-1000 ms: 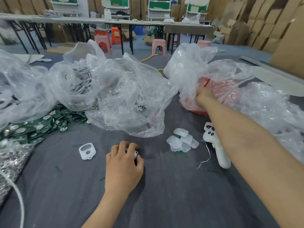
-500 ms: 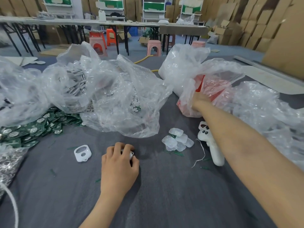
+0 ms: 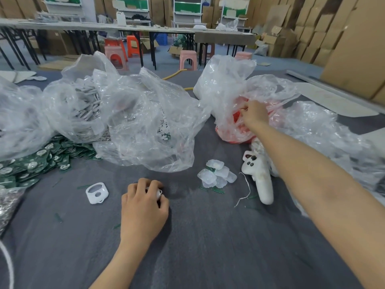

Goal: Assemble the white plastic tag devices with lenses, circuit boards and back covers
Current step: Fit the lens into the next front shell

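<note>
Two hands: right hand [image 3: 255,115] being pulled up from red bag [image 3: 233,137], fingers curled, hold not clear, likely next part; white shell [image 3: 158,193] still being gripped by left hand [image 3: 143,207].

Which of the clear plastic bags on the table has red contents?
The bag that the right hand grips, right of the middle; the other bags look white or grey inside.

Long tables [image 3: 104,27] on black legs, far side. Pink stools [image 3: 188,59] and orange stools [image 3: 133,45] beneath. Blue-grey floor [image 3: 166,59]. White shelf units [image 3: 187,9] with green panels, rear. Stacked cardboard boxes [image 3: 333,28], right. Even indoor light.
</note>
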### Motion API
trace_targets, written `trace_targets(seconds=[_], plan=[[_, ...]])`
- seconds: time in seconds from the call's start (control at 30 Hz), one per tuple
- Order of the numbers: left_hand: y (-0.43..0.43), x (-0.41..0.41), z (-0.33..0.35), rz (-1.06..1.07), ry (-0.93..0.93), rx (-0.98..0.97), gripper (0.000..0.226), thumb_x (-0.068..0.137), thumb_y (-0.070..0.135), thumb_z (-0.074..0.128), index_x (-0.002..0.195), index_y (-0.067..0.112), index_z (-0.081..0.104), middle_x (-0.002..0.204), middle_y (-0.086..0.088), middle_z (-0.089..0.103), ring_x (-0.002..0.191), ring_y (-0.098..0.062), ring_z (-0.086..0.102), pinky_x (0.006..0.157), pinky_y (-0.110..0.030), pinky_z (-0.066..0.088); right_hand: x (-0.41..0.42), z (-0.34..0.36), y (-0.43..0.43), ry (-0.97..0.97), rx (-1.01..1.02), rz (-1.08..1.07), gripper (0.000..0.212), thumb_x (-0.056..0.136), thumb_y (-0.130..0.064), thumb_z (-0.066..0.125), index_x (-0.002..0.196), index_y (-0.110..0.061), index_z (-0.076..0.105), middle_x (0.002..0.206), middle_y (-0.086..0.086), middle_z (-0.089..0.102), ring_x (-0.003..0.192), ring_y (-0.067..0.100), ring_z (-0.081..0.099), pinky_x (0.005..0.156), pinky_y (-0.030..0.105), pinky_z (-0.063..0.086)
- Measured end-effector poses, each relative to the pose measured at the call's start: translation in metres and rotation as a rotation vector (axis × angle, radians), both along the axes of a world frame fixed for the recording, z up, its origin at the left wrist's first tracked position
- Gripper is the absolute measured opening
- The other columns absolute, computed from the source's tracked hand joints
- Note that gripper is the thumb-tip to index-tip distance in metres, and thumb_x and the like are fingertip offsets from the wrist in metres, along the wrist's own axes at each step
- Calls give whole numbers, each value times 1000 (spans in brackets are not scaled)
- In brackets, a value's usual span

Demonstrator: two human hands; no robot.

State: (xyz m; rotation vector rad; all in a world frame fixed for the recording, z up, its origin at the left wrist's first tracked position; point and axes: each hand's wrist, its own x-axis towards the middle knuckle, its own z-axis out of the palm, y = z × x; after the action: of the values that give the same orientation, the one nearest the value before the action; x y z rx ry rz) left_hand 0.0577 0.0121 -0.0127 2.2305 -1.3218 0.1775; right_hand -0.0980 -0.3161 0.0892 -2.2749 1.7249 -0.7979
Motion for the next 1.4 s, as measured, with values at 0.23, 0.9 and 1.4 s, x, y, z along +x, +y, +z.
trace_targets(seconds=[0.23,0.9,1.4], plan=[[1,3,0,-14,57,5,20,78,11,69,98,14,69,103,-6,59,97,-35,51,77,-45,40,-66,25,3,-219,-55,-65,18,91,-24,62,83,-12,72,66,1,63,65,18,61,71,29,47],[4,9,-7,-33,81,-13,29,74,2,72,100,14,71,102,-10,61,98,-43,50,81,-53,42,-185,54,55,-150,905,72,25,102,-18,42,96,-6,63,91,5,65,69,14,56,65,26,47],[3,8,-6,-50,103,-14,32,70,-3,76,97,14,74,102,-12,64,99,-46,52,85,-56,43,-133,-14,30,173,385,-151,32,97,-8,45,126,3,53,127,21,56,117,36,53,100,39,42]])
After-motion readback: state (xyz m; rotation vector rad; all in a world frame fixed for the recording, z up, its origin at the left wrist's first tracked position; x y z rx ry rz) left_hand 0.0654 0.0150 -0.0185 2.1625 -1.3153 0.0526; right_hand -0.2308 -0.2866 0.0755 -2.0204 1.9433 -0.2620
